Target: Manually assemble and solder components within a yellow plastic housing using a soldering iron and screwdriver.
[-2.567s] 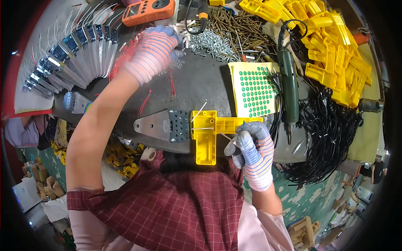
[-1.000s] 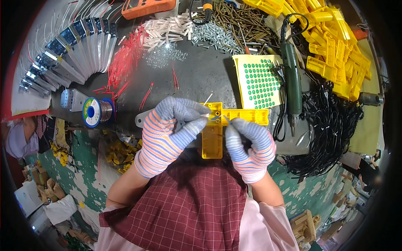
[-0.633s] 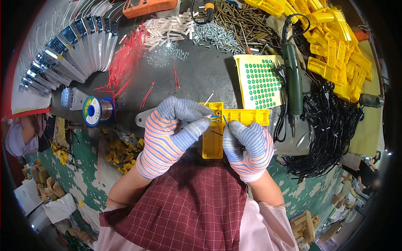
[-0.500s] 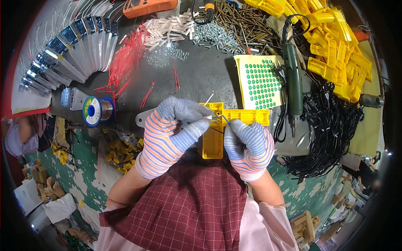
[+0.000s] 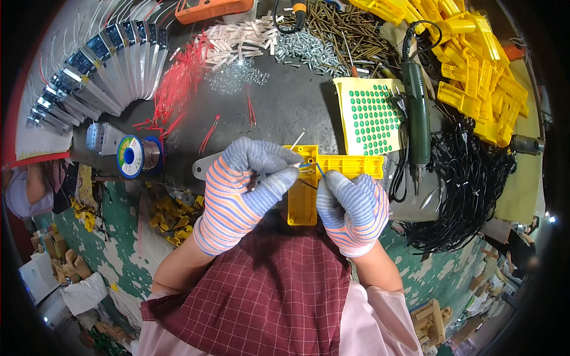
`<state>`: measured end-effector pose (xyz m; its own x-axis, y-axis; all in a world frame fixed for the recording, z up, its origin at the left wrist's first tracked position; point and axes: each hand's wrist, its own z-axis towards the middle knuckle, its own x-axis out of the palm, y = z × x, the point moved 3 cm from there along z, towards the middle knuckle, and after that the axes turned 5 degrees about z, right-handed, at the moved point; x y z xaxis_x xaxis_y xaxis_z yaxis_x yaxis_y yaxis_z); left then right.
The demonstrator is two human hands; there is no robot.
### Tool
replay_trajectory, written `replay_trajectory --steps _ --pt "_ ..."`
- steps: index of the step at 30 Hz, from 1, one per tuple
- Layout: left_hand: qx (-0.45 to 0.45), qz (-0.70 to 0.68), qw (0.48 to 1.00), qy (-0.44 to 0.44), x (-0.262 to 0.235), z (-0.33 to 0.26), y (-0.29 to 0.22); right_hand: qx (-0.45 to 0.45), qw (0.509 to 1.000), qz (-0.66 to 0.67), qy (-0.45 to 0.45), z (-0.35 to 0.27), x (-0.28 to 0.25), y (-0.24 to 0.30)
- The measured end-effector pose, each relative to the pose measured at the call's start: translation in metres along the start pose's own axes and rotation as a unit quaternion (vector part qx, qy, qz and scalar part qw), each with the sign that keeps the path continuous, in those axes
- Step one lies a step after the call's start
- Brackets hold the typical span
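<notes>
Above a yellow T-shaped plastic housing [image 5: 301,207], my two gloved hands work close together on thin wires. My left hand [image 5: 237,193] is closed, thumb and forefinger pinching a thin wire whose pale end shows at the tips. A white lead [image 5: 297,139] sticks up just beyond those fingers. On the other side, my right hand [image 5: 355,207] pinches a short blue wire [image 5: 320,169] that slants up over the housing's middle. The exact joint between the wires is too small to make out. A grey metal plate [image 5: 205,168] lies partly under my left hand.
A solder spool [image 5: 132,157] and a row of metal plates [image 5: 113,71] stand at left. Red wires [image 5: 178,89], screws [image 5: 306,52] and white sleeves [image 5: 240,38] lie at the back. Rightward are a sticker sheet [image 5: 371,118], green electric screwdriver [image 5: 417,113], black cables [image 5: 463,184] and yellow housings [image 5: 475,65].
Both hands keep the same pinch over the housing, with only a tiny shift of the fingers. The rest of the bench looks the same.
</notes>
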<state>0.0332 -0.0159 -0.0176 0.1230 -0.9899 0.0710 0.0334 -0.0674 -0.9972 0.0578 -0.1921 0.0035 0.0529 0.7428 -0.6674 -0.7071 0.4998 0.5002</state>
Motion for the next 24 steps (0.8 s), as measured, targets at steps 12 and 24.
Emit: replay_trajectory --steps 12,24 --pt "0.038 0.063 0.997 0.025 0.001 0.001 -0.001 0.029 1.0 -0.002 0.003 0.0 0.0 -0.004" --pt "0.15 0.218 0.962 0.069 -0.001 0.008 -0.013 0.323 0.879 0.347 0.056 -0.003 0.001 -0.014"
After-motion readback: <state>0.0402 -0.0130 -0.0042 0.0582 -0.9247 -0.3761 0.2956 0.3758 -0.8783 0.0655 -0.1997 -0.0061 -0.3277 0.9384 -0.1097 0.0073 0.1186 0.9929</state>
